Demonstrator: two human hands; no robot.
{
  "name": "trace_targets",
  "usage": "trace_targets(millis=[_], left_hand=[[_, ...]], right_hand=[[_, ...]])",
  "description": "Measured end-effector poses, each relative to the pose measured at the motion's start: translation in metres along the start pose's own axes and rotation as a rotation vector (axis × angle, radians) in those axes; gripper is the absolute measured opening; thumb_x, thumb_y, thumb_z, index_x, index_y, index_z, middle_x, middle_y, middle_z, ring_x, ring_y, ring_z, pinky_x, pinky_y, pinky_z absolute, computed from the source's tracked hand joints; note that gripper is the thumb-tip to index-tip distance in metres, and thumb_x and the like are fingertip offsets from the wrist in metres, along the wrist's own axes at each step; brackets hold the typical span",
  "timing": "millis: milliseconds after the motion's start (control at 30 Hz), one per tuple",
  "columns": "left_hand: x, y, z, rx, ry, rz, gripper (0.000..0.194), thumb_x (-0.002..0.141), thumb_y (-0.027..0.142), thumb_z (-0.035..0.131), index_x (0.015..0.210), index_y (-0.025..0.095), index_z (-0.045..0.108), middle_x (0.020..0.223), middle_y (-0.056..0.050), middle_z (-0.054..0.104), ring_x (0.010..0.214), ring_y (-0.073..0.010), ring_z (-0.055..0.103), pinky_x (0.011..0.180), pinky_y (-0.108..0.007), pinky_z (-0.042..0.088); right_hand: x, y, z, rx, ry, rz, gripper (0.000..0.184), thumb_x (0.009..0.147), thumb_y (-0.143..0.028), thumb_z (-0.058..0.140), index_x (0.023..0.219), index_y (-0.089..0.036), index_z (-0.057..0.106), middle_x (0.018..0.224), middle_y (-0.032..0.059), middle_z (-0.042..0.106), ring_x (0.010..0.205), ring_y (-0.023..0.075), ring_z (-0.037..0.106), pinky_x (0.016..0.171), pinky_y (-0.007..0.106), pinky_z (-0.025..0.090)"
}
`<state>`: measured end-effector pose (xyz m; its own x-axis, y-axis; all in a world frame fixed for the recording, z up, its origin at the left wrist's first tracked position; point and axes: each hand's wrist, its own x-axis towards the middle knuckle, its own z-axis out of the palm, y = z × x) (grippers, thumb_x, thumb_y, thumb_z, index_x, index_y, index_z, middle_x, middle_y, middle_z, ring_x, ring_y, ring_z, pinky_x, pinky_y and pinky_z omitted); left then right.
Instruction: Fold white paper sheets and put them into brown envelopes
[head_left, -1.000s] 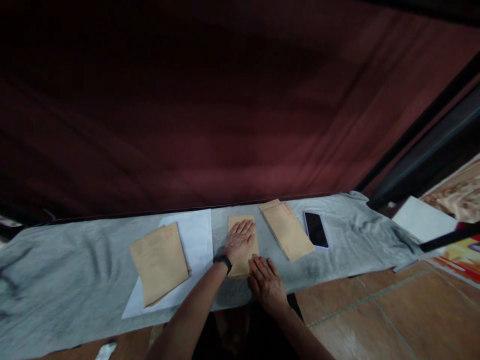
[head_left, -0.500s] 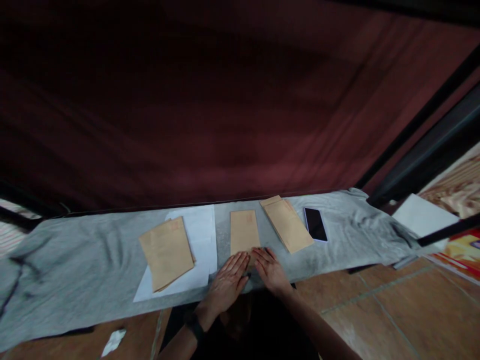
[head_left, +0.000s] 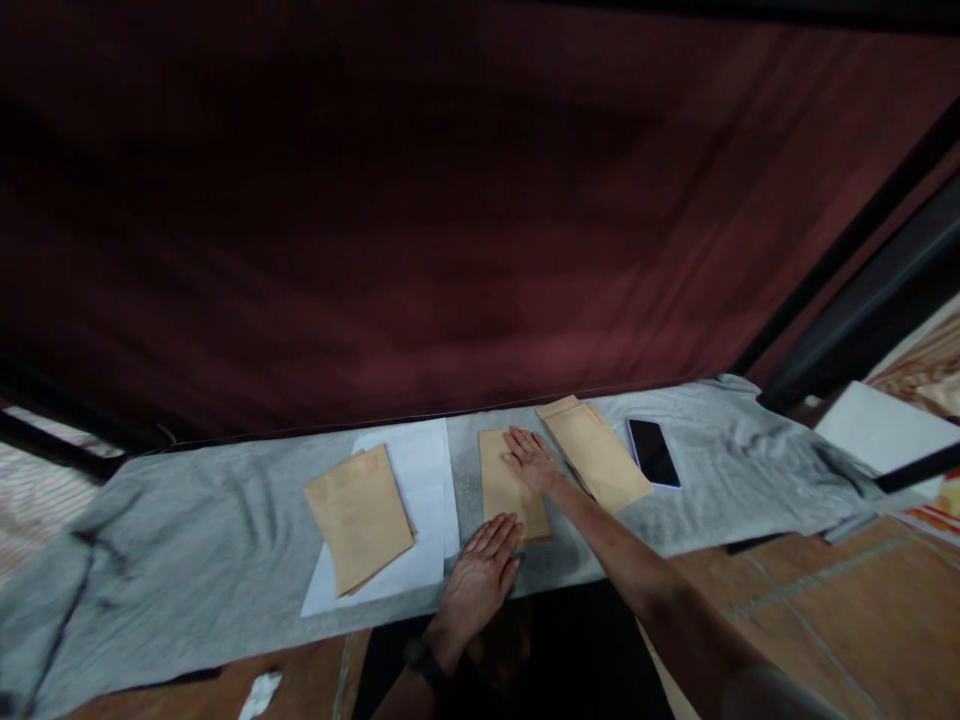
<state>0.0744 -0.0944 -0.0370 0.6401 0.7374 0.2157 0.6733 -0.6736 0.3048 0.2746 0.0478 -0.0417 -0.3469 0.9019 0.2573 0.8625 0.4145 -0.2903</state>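
A brown paper envelope lies flat on the grey cloth in front of me. Across its upper right part rests my right hand, fingers stretched out and palm down. My left hand lies flat at the envelope's lower left corner, its fingertips on the paper and the thumb apart. Left of it, a small stack of brown envelopes sits on white paper sheets. To the right, more brown envelopes overlap each other at a slant, close beside my right forearm.
A phone lies right of the slanted envelopes. The grey cloth covers a narrow surface with a dark red panel rising behind it. A white board is at far right, and crumpled white paper lies on the tiled floor.
My right hand has moved from the envelope's near end up to its far right part. My left hand stays near the lower left corner. The view has shifted slightly.
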Motion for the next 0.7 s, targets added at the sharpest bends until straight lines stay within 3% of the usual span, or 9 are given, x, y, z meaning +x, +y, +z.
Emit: trace_targets(millis=[167, 400, 567, 700], left_hand=[[0.001, 0.001, -0.001, -0.037, 0.030, -0.007, 0.049, 0.099, 0.028, 0.046, 0.148, 0.026, 0.043, 0.152, -0.004, 0.048, 0.142, -0.0209, 0.043, 0.116, -0.045, 0.041], [0.003, 0.002, 0.001, -0.082, 0.068, -0.051, 0.041, 0.098, 0.025, 0.046, 0.138, 0.023, 0.057, 0.144, -0.006, 0.057, 0.135, -0.0217, 0.052, 0.116, -0.044, 0.042], [0.007, 0.001, 0.003, -0.162, 0.085, -0.102, 0.039, 0.098, 0.020, 0.044, 0.132, 0.024, 0.061, 0.139, -0.004, 0.062, 0.132, -0.0185, 0.055, 0.114, -0.040, 0.045], [0.012, 0.006, 0.001, -0.213, 0.116, -0.201, 0.034, 0.099, 0.022, 0.043, 0.125, 0.025, 0.066, 0.133, -0.003, 0.067, 0.126, -0.0178, 0.059, 0.111, -0.039, 0.047]], right_hand=[[-0.006, -0.011, 0.004, -0.002, 0.012, 0.012, 0.050, 0.102, -0.031, 0.038, 0.151, -0.021, 0.039, 0.157, 0.0089, 0.039, 0.148, 0.0217, 0.031, 0.122, 0.047, 0.023], [-0.088, -0.038, 0.004, 0.049, -0.077, -0.092, 0.053, 0.105, -0.037, 0.030, 0.154, -0.018, 0.034, 0.159, 0.0098, 0.035, 0.148, 0.0203, 0.031, 0.122, 0.043, 0.027], [-0.145, -0.047, -0.013, 0.184, -0.062, -0.114, 0.048, 0.104, -0.037, 0.039, 0.150, -0.023, 0.043, 0.153, 0.0076, 0.047, 0.141, 0.0199, 0.044, 0.118, 0.044, 0.035], [-0.165, -0.046, -0.019, 0.294, 0.005, -0.046, 0.039, 0.102, -0.028, 0.042, 0.138, -0.026, 0.058, 0.139, 0.0052, 0.062, 0.130, 0.0205, 0.055, 0.111, 0.043, 0.043]])
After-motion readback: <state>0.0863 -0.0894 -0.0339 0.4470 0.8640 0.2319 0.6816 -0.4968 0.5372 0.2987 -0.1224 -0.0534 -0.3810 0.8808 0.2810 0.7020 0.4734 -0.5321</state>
